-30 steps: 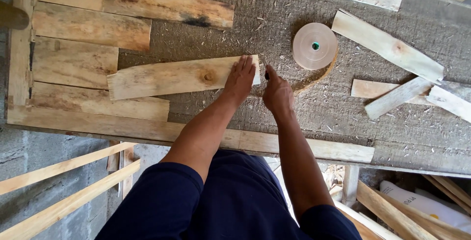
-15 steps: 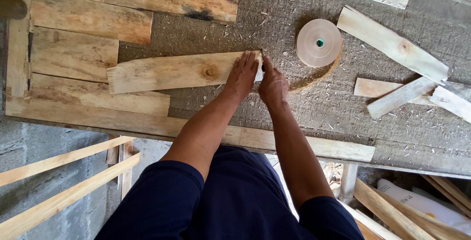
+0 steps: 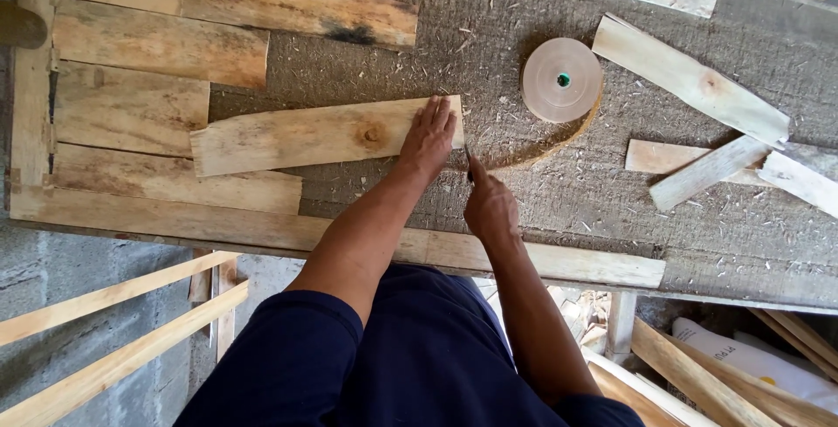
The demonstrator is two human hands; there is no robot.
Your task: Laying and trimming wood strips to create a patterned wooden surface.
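Wooden plank [image 3: 305, 134] under left hand [image 3: 428, 134], white sack [image 3: 759, 361] (lower right), right hand [image 3: 489, 204] pinching blade [image 3: 469, 163]

The pale wooden plank [image 3: 305, 136] lies flat near the frame's centre, long axis almost horizontal, with a dark knot towards its right end. A thin dark tool [image 3: 469, 163], maybe a pencil, stands just below its right end.

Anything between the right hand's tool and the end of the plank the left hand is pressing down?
Nothing visible. The left hand lies flat on the plank near its right end; the right hand holds a thin dark tool just off that end, with only sawdust-strewn table between. The tape roll sits farther off.
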